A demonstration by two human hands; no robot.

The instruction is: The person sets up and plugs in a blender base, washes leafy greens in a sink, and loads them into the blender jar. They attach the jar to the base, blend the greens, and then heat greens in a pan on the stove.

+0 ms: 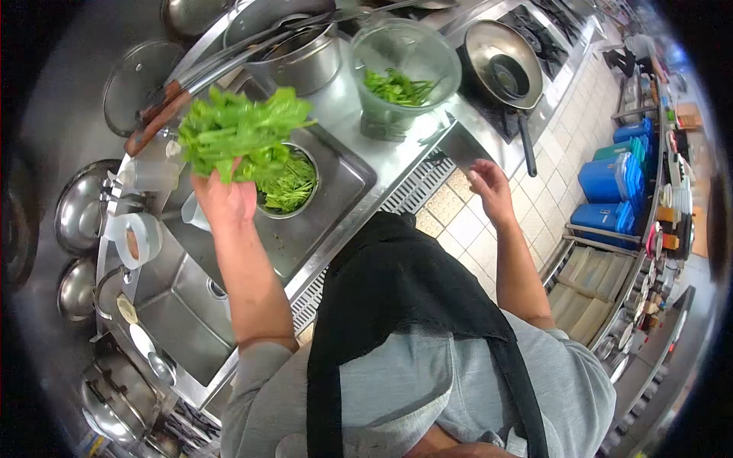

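Vividly green, glossy leaves (237,130), left hand (229,202) closed around them, right hand (492,191) open, empty.

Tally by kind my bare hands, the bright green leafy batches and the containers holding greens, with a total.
Left bare hand, right bare hand: 2
Bright green leafy batches: 3
Round metal container, translucent green-tinted plastic tub: 2
Total: 7

head view | from wearer's head | faces forward and down | hands (227,202) close, floor (466,229) farther off
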